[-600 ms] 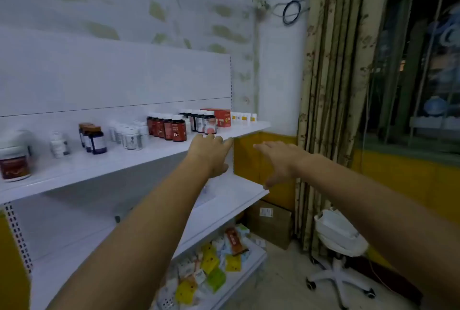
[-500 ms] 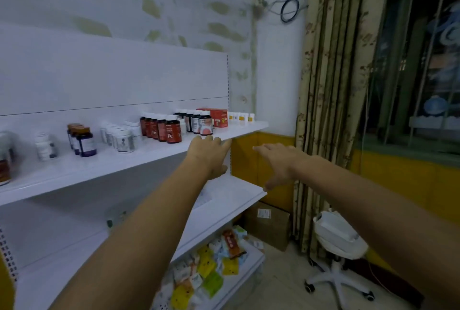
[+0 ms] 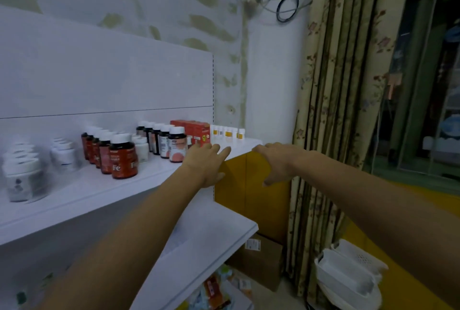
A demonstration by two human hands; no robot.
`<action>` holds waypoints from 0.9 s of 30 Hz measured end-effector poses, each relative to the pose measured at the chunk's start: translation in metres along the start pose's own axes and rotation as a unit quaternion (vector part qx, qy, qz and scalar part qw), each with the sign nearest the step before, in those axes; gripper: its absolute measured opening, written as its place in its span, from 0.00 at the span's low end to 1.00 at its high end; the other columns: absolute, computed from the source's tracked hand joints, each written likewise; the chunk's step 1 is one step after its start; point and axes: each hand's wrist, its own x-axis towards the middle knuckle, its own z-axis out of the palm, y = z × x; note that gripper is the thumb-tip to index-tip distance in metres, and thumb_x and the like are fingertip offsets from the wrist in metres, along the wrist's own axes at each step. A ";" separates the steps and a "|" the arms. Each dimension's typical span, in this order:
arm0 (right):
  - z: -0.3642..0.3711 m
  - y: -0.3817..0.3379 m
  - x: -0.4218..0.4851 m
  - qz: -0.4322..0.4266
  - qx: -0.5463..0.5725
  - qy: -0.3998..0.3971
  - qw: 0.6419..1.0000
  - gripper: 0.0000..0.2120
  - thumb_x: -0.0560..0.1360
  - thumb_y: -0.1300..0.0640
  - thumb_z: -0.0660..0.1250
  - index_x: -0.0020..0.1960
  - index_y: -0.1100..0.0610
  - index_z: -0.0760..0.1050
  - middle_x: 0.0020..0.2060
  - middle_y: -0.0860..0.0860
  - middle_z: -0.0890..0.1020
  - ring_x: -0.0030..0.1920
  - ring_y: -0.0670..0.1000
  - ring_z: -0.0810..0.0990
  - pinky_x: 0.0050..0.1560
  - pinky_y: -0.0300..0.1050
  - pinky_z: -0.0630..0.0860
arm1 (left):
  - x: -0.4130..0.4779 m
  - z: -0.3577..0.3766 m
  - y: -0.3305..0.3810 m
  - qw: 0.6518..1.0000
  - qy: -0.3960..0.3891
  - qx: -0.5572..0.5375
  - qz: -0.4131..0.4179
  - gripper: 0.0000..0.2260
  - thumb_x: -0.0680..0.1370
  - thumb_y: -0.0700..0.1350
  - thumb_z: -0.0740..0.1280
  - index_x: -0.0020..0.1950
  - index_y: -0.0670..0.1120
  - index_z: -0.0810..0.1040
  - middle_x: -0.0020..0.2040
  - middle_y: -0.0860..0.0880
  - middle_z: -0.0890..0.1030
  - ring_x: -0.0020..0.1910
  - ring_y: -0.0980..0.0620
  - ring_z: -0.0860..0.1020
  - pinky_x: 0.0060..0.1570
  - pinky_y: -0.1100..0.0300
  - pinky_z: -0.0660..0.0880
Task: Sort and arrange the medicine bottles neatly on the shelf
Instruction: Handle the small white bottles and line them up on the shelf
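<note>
- Left hand (image 3: 206, 162): fingers straight, holding nothing, over the shelf (image 3: 99, 195) edge beside the red boxes (image 3: 196, 130).
- Right hand (image 3: 276, 160): relaxed, empty, off the shelf's end.

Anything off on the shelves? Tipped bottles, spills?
Nothing tipped or spilled: the bottles stand upright in rows on the top shelf. Only mess: packets heaped loosely down low.

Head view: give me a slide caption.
Left hand and right hand, both open, reach toward small white bottles on the shelf.
</note>
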 end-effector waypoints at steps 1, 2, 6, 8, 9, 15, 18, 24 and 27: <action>0.006 0.007 0.016 0.004 0.004 -0.005 1.000 0.44 0.73 0.43 0.70 0.77 0.53 0.48 0.73 0.56 0.64 0.70 0.58 0.65 0.64 0.52 0.68 | 0.017 0.011 0.000 1.000 -0.002 -0.004 0.007 0.32 0.80 0.60 0.56 0.78 0.49 0.47 0.75 0.43 0.60 0.71 0.43 0.63 0.65 0.47 0.66; 0.013 0.015 0.032 0.006 0.006 -0.012 1.000 0.44 0.73 0.42 0.70 0.78 0.53 0.48 0.73 0.55 0.63 0.71 0.58 0.65 0.65 0.52 0.67 | 0.034 0.021 0.001 1.000 -0.007 -0.008 0.015 0.32 0.80 0.60 0.56 0.78 0.49 0.46 0.75 0.43 0.60 0.72 0.43 0.63 0.65 0.46 0.65; 0.035 0.052 0.090 0.018 0.024 -0.028 0.999 0.44 0.73 0.41 0.69 0.78 0.54 0.48 0.74 0.56 0.61 0.72 0.58 0.64 0.68 0.53 0.67 | 0.093 0.061 0.003 0.998 -0.040 -0.036 0.032 0.32 0.80 0.60 0.56 0.78 0.50 0.47 0.75 0.43 0.60 0.72 0.43 0.63 0.66 0.47 0.64; 0.044 0.070 0.119 0.019 0.032 -0.026 0.999 0.42 0.73 0.41 0.68 0.77 0.55 0.50 0.73 0.57 0.64 0.70 0.58 0.66 0.66 0.53 0.69 | 0.122 0.079 0.005 0.997 -0.045 -0.051 0.028 0.32 0.80 0.60 0.56 0.78 0.49 0.47 0.75 0.44 0.61 0.72 0.43 0.63 0.65 0.47 0.65; 0.050 0.078 0.134 0.018 0.028 -0.027 0.999 0.41 0.73 0.41 0.68 0.77 0.55 0.51 0.72 0.57 0.65 0.69 0.58 0.67 0.65 0.53 0.69 | 0.136 0.087 0.006 0.997 -0.047 -0.059 0.022 0.32 0.80 0.60 0.56 0.78 0.49 0.48 0.75 0.44 0.62 0.72 0.43 0.63 0.65 0.47 0.65; 0.077 0.144 0.236 0.034 -0.052 -0.054 0.997 0.37 0.74 0.38 0.66 0.75 0.54 0.56 0.67 0.55 0.71 0.65 0.57 0.72 0.62 0.53 0.67 | 0.223 0.124 0.016 0.990 -0.068 -0.115 -0.034 0.32 0.79 0.62 0.55 0.78 0.50 0.48 0.74 0.45 0.63 0.71 0.44 0.64 0.61 0.48 0.69; 0.077 0.182 0.290 0.014 -0.034 -0.031 0.999 0.34 0.75 0.40 0.65 0.73 0.54 0.59 0.65 0.54 0.72 0.64 0.56 0.72 0.58 0.51 0.70 | 0.273 0.145 0.017 0.979 -0.064 -0.167 -0.103 0.32 0.78 0.63 0.55 0.78 0.51 0.50 0.73 0.44 0.65 0.69 0.43 0.67 0.60 0.46 0.70; 0.098 0.238 0.387 -0.050 0.053 0.096 0.993 0.28 0.77 0.40 0.62 0.70 0.55 0.64 0.60 0.55 0.76 0.59 0.56 0.76 0.50 0.48 0.69 | 0.358 0.187 0.029 0.932 -0.083 -0.275 -0.220 0.30 0.79 0.64 0.53 0.77 0.51 0.54 0.73 0.45 0.65 0.70 0.44 0.65 0.62 0.47 0.67; 0.105 0.251 0.427 -0.065 0.168 0.161 0.970 0.25 0.76 0.39 0.61 0.66 0.54 0.67 0.54 0.54 0.79 0.54 0.56 0.77 0.46 0.46 0.68 | 0.370 0.208 0.025 0.919 -0.097 -0.285 -0.255 0.29 0.79 0.63 0.54 0.76 0.50 0.57 0.72 0.44 0.67 0.69 0.45 0.66 0.64 0.49 0.66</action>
